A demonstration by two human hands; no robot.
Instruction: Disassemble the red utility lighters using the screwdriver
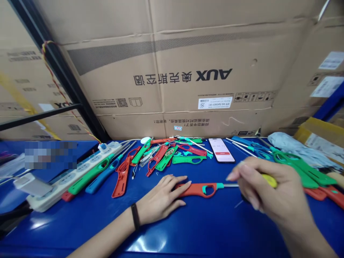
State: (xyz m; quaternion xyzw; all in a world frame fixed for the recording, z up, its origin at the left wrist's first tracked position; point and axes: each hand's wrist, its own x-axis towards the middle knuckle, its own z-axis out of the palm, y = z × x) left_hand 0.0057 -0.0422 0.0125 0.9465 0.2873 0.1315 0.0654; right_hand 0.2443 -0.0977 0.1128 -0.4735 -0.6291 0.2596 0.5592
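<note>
A long red handheld lighter (195, 190) of smooth plastic ends in a slim, shiny metal tube (231, 185); beneath it, a flat blue counter (209, 229) gleams glossy. Beyond the lighter are a matt brown cardboard box (174, 53) and a smooth, glassy-screened rectangular phone (221, 148). Left of the lighter is a long white power strip (73, 172) in smooth plastic.

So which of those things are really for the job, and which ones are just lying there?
Seem part of the job:
red lighter, touched by the left hand
yellow-handled tool, in the right hand
probably the loose red and green casings

Seem just lying or standing about:
phone
power strip
white plug
big cardboard box
</note>
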